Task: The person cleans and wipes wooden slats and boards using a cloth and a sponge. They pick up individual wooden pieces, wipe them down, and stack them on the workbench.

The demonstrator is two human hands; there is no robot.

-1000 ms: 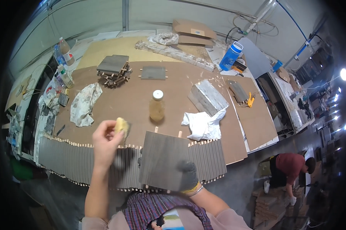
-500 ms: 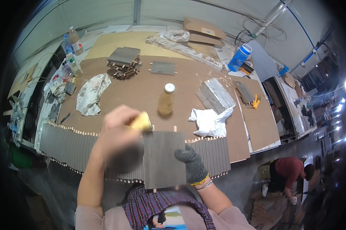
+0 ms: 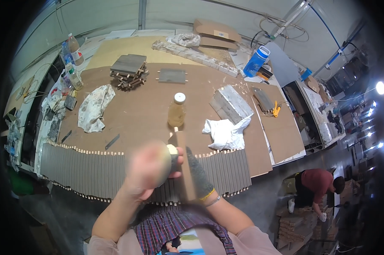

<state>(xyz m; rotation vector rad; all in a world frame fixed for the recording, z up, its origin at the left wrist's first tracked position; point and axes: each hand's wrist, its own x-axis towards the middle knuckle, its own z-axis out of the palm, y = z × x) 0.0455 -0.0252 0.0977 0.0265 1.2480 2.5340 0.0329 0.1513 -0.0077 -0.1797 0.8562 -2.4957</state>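
My right hand (image 3: 199, 174), in a dark grey knitted glove with a yellow cuff, holds a flat board (image 3: 186, 168). The board is turned nearly edge-on, and a light wooden peg shows at its top. Just left of it, my bare left hand (image 3: 147, 168) is partly smeared by a round blur. Its fingers are closed around a small pale yellow block (image 3: 172, 149) with a dark part below, its kind unclear. Under both hands a long row of grey boards (image 3: 85, 170) with pegged ends stands packed along the table's near edge.
Beyond the hands stands a bottle of brownish liquid (image 3: 176, 112) with a white cap. A white cloth (image 3: 226, 134) touches a grey block (image 3: 231, 104). Stacked pegged boards (image 3: 129, 66), a stained rag (image 3: 95, 108) and a blue bottle (image 3: 255, 62) lie farther out. Another person (image 3: 317, 187) bends at right.
The board has turned from lying face up to nearly edge-on. My left hand with the yellow block has moved right and nearer, beside the board. A flat dark strip on the table has come into sight.
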